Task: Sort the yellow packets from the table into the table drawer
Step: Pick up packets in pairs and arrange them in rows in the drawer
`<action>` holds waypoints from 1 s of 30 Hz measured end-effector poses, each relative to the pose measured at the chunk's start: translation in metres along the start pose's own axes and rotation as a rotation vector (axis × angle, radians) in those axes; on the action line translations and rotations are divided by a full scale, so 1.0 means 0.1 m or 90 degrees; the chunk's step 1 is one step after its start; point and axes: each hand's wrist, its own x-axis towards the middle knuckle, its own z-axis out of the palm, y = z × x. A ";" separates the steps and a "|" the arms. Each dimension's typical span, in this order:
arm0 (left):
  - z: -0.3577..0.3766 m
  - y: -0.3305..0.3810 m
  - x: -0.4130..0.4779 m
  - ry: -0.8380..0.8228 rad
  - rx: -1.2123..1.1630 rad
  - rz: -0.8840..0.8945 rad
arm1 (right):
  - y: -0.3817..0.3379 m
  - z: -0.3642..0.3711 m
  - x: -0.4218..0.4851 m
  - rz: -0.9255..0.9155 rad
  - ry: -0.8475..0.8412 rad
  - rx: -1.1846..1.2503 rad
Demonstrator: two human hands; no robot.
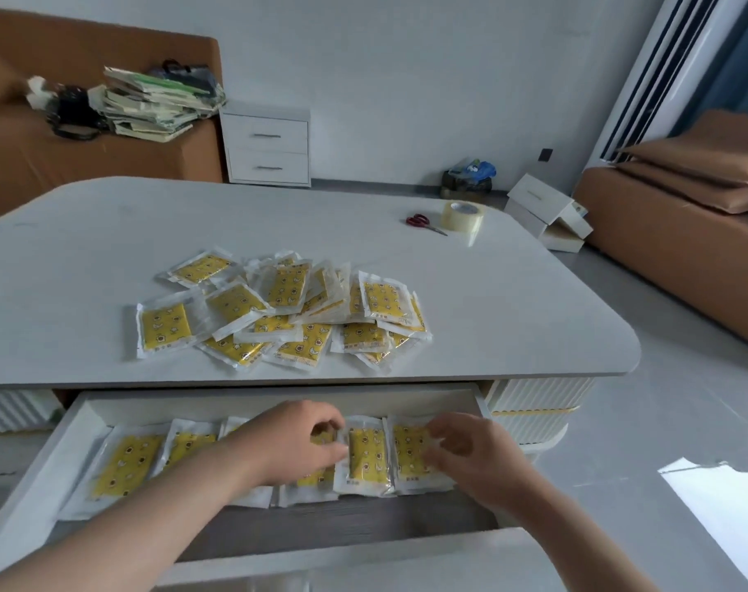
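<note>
A loose pile of several yellow packets [278, 309] in clear wrappers lies on the white table [107, 232]. Below its front edge the drawer [43, 467] stands pulled out, with a row of yellow packets laid flat along its back. My left hand [287, 442] is over the middle of that row, its curled fingers and thumb at the left edge of an upright packet [366, 457]. My right hand [470, 455] reaches in from the right, and its fingers pinch the rightmost packet [408, 452]. Packets under my left hand are partly hidden.
Red-handled scissors [423, 222] and a roll of clear tape [463, 215] lie at the table's far right. Brown sofas stand to the left and right, a white two-drawer cabinet [267, 147] against the wall, white boxes [547, 215] on the floor.
</note>
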 end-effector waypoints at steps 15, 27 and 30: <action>-0.96 0.26 -1.31 0.210 -0.200 -0.054 | -1.17 -0.30 -0.78 -0.102 0.096 0.199; -0.98 -0.55 -1.37 0.291 -0.365 -0.159 | -1.69 0.02 -0.29 -0.137 0.051 0.209; -1.12 -0.79 -1.16 0.331 -0.342 -0.210 | -1.78 0.10 -0.06 -0.146 0.042 0.187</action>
